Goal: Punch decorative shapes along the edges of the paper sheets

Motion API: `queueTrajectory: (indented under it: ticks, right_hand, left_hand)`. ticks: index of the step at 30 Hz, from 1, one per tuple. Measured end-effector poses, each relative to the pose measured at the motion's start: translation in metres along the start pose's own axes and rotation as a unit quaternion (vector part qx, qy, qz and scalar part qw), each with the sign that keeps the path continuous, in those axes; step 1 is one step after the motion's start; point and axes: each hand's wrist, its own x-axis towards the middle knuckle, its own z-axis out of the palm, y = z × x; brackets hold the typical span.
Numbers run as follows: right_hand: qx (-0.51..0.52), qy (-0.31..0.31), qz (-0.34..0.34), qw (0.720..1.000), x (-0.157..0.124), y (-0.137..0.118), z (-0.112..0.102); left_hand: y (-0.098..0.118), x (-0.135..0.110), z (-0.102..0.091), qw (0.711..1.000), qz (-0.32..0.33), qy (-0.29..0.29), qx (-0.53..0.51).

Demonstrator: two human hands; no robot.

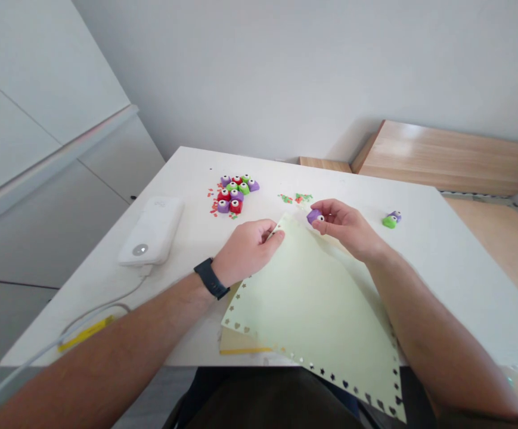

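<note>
A pale green sheet of paper [316, 292] lies tilted across the front of the table, with small star and heart shapes cut along its edges. My left hand [252, 247], a dark watch on its wrist, pinches the sheet near its far left corner. Between the thumb and fingers of my right hand [341, 223] is a purple paper punch [315, 217], just beyond the sheet's far edge. Whether the paper sits in the punch's slot I cannot tell. Part of a yellowish sheet [236, 342] shows underneath.
Several red, green and purple punches [236, 194] cluster at the back left among paper bits. More confetti [303, 198] lies at the back middle. A green punch [389, 222] and a purple one sit at right. A white power bank [154, 229] with a cable [106, 307] occupies the left side.
</note>
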Motion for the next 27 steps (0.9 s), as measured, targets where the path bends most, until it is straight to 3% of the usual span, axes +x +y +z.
queueTrajectory:
  ticks: [10,27]
  right_hand:
    - [0.031,-0.024,0.0,0.999,-0.0064,0.0084,0.0003]
    - [-0.033,-0.026,-0.014,0.999,-0.0082,0.0081,0.0017]
  left_hand:
    - [0.0052,-0.0014,-0.0011,1.0,-0.01,-0.006,0.007]
    - [0.0041,-0.0021,0.0005,1.0,0.001,-0.016,0.011]
